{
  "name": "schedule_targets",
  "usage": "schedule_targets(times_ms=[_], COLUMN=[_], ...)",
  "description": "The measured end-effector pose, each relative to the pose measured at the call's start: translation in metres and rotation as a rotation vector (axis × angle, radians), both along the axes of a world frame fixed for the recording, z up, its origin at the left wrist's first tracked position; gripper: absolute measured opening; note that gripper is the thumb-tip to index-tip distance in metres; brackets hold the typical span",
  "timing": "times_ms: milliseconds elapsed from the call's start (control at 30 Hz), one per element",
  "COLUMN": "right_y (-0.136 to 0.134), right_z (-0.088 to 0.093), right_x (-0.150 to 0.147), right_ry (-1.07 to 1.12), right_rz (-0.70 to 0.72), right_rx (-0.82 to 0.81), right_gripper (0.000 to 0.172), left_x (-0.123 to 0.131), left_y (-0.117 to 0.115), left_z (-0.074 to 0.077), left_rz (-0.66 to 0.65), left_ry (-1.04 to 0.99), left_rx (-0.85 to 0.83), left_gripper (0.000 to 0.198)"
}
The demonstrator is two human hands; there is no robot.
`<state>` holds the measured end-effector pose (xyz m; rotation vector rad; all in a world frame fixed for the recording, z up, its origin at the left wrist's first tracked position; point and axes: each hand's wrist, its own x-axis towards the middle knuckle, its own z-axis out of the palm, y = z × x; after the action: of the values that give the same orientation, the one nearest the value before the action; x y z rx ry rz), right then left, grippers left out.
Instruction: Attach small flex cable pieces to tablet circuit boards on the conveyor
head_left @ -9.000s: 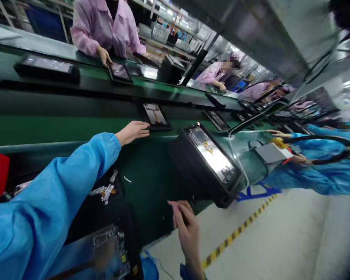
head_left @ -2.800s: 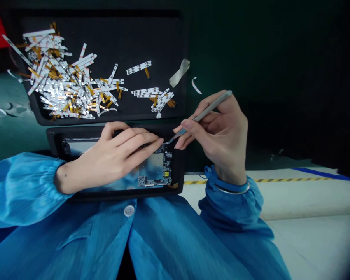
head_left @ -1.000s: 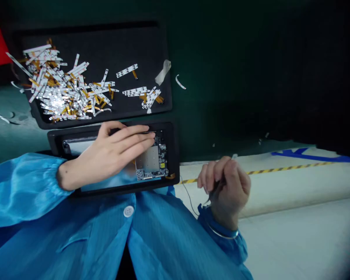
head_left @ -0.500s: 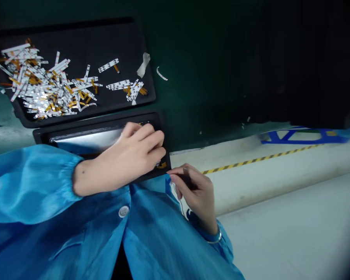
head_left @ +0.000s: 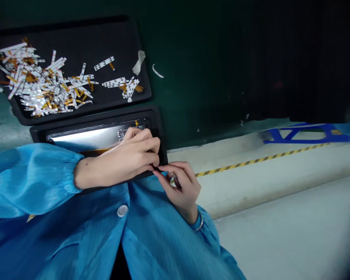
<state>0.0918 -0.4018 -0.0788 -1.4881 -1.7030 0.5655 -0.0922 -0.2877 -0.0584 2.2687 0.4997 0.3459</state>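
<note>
My left hand (head_left: 125, 155) lies curled over the lower right part of a black-framed tablet (head_left: 90, 123), covering most of its exposed circuit board (head_left: 122, 133). Its fingertips meet those of my right hand (head_left: 179, 189) at the frame's lower right corner. My right hand is curled around something thin, probably metal tweezers, mostly hidden by the fingers. A thin orange strip (head_left: 96, 151) lies along the tablet's silver inner panel (head_left: 84, 140). Whatever my fingertips touch at the corner is hidden.
A black tray (head_left: 76, 31) beside the tablet holds a heap of white-and-orange flex strips (head_left: 43, 81) and a torn scrap of tape (head_left: 138, 62). The tablet sits on a dark green belt (head_left: 207, 77). Yellow-black floor tape (head_left: 259, 159) and a blue stand (head_left: 306, 136) lie right.
My right hand has moved up and left from my sleeve to the tablet's corner, meeting my left fingertips. The view has shifted slightly, so the tray and tablet sit further left and higher.
</note>
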Motion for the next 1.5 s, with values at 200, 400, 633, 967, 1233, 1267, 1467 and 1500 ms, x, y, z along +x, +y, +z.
schedule_targets(times_ms=[200,400,633,967,1233,1267,1467,1500], right_y=[0.003,0.004,0.007,0.011,0.014,0.014,0.015,0.016], right_z=[-0.009,-0.015,-0.019,-0.015,-0.005,-0.003,0.002,0.001], right_x=[0.001,0.004,0.009,0.012,0.006,0.005,0.002,0.002], right_ry=[-0.087,-0.156,-0.184,-0.274,-0.313,-0.324,-0.348,-0.345], right_rz=[0.069,0.141,0.235,0.325,0.32,0.317,0.331,0.342], right_rx=[0.127,0.228,0.298,0.301,0.283,0.267,0.229,0.232], right_gripper=[0.015,0.012,0.018,0.026,0.019,0.017,0.021,0.021], left_x=[-0.011,-0.011,-0.007,-0.035,-0.038,-0.039,-0.043,-0.043], left_y=[-0.007,-0.01,-0.009,-0.011,-0.017,-0.018,-0.02,-0.021], left_z=[-0.002,-0.002,-0.003,0.011,0.005,0.003,-0.004,-0.005], left_rz=[0.019,0.094,0.202,0.306,0.216,0.2,0.137,0.139], left_ry=[0.005,0.046,0.025,0.06,0.056,0.06,0.051,0.044], left_rx=[0.023,0.076,-0.087,-0.099,0.075,0.104,0.223,0.23], left_gripper=[0.02,0.004,0.012,0.009,0.009,0.011,0.015,0.015])
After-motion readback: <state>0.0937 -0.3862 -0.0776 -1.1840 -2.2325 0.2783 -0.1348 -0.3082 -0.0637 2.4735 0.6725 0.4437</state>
